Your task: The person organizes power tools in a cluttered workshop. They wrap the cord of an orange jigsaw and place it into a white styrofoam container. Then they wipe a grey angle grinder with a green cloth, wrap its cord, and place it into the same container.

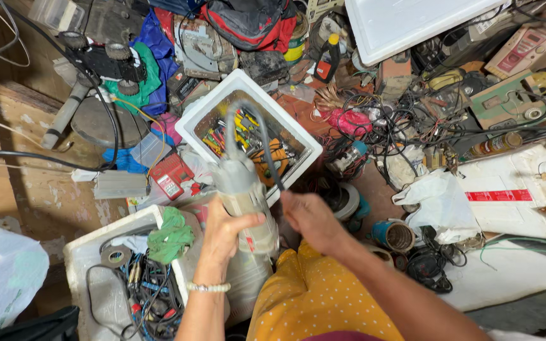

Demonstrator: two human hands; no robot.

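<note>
step: left hand point(225, 230) grips grey pump point(242, 196); right hand point(311, 218) pinches its black cord point(266, 148) | next: prob needs steady hold, cord kept w/o snag

grey power tool point(242, 189) blurred; its lower end hidden behind hands.

Viewpoint: head camera, directly above the white foam box point(251, 136)
Facing: steeply down at the cluttered floor
Nearness: close, about arm's reach
Shared views: single view only
</note>
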